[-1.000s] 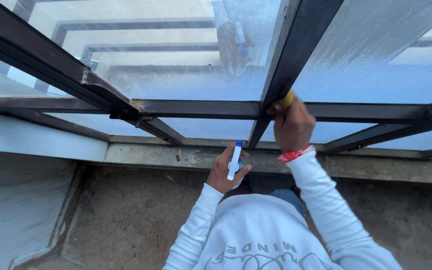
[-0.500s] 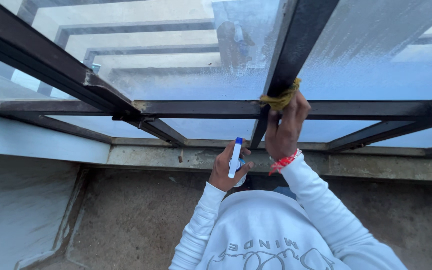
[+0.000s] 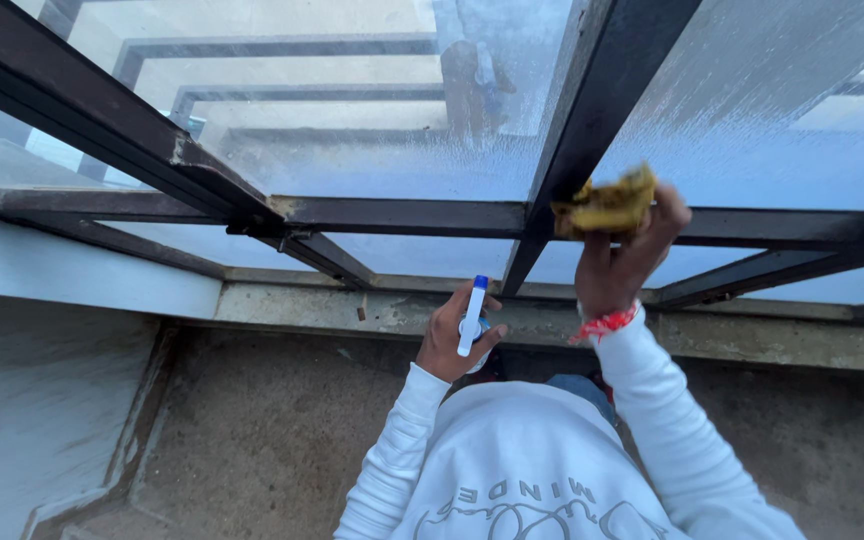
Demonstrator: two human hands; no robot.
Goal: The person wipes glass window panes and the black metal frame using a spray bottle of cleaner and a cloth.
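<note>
The right hand (image 3: 620, 262) clutched a crumpled yellow cloth (image 3: 608, 204), pressing it beside the dark metal window frame bar (image 3: 592, 110), against the soapy glass pane (image 3: 752, 130). Down low, the left hand (image 3: 452, 338) gripped a white-and-blue plastic spray bottle (image 3: 471, 317) above the concrete sill (image 3: 352, 312).

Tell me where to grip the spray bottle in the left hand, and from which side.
Grip the spray bottle round its neck, just under the white-and-blue trigger head, coming from the side opposite the window, as the left hand does now. The narrow neck probably suits a wrap grip, and the trigger then lies near a finger. The bottle's body is hidden behind the hand.
</note>
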